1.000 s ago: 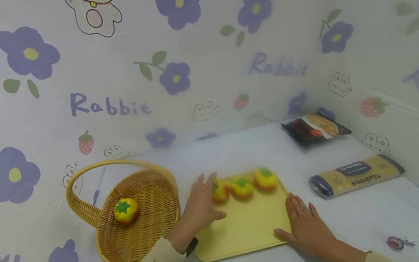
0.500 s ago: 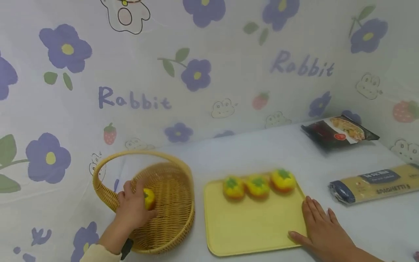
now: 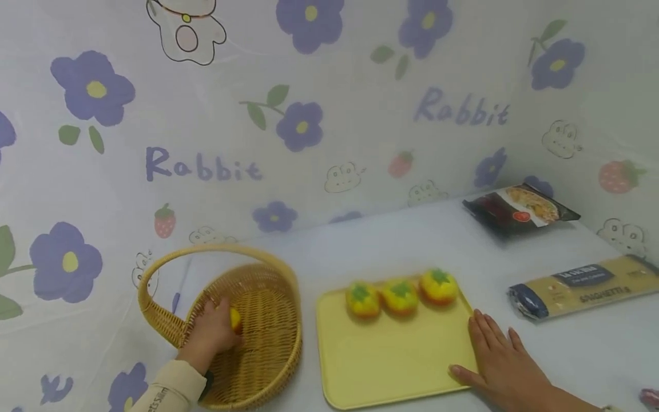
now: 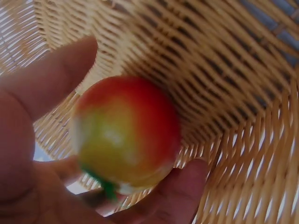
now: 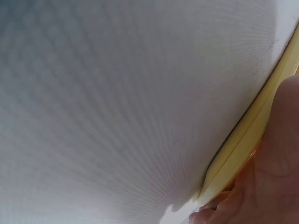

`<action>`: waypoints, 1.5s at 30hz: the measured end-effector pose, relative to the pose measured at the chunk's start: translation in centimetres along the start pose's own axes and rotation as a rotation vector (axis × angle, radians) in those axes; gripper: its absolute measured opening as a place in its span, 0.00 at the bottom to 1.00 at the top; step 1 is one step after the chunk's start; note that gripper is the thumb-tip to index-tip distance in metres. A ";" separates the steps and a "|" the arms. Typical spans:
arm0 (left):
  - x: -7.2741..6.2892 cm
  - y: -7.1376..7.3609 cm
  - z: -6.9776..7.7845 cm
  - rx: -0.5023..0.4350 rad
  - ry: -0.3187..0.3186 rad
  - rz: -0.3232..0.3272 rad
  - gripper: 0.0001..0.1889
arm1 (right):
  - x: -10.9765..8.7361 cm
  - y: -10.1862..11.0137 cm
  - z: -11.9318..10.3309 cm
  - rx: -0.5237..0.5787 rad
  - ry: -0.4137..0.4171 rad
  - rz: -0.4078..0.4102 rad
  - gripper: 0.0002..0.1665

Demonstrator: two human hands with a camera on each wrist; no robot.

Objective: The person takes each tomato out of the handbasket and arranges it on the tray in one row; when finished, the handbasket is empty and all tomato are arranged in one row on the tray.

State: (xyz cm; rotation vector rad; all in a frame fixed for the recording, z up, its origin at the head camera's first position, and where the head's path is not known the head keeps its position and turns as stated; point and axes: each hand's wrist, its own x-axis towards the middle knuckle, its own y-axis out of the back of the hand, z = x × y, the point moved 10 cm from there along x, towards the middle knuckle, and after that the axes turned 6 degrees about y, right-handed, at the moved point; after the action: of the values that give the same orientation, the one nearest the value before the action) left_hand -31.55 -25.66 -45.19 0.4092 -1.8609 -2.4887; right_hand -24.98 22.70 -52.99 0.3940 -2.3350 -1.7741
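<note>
My left hand (image 3: 212,330) is down inside the wicker basket (image 3: 273,366), around a toy persimmon (image 4: 126,133) coloured yellow and red with a green leafy top. In the left wrist view its fingers curl along the fruit's lower side, while the thumb stands a little off it. Most of this fruit is hidden by the hand in the head view. My right hand (image 3: 507,366) lies with straight fingers against the right edge of the yellow tray (image 3: 391,366). Three similar persimmons (image 3: 400,297) sit in a row along the tray's back edge.
The basket's tall handle (image 3: 221,248) arches over its back and left side. A pack of spaghetti (image 3: 582,286) lies right of the tray, and a black food packet (image 3: 520,212) lies behind it. A small reddish item (image 3: 650,396) is at the right edge.
My left hand has gone from beside the leftmost persimmon on the tray, leftward and down into the basket, to the persimmon there. The right hand keeps its place at the tray; the head view has shifted.
</note>
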 end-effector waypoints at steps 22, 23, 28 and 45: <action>-8.8 7.0 13.8 0.067 -0.346 0.017 0.40 | -0.6 -0.2 1.1 0.026 -0.042 -0.035 0.68; -9.8 7.0 15.5 0.060 -0.373 0.006 0.40 | -0.6 -0.1 1.2 0.023 -0.044 -0.032 0.67; -11.0 4.3 20.8 0.064 -0.431 -0.051 0.43 | -0.4 0.2 0.7 0.027 -0.022 -0.010 0.64; -1.5 -6.1 20.9 0.079 -0.255 -0.065 0.28 | -0.8 1.2 -0.3 -0.002 0.043 0.092 0.58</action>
State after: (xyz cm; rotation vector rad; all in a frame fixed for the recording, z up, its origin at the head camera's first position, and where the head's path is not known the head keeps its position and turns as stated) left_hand -33.65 -3.92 -45.24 0.1610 -2.0710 -2.6246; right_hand -24.26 22.96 -51.73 0.3159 -2.2829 -1.7091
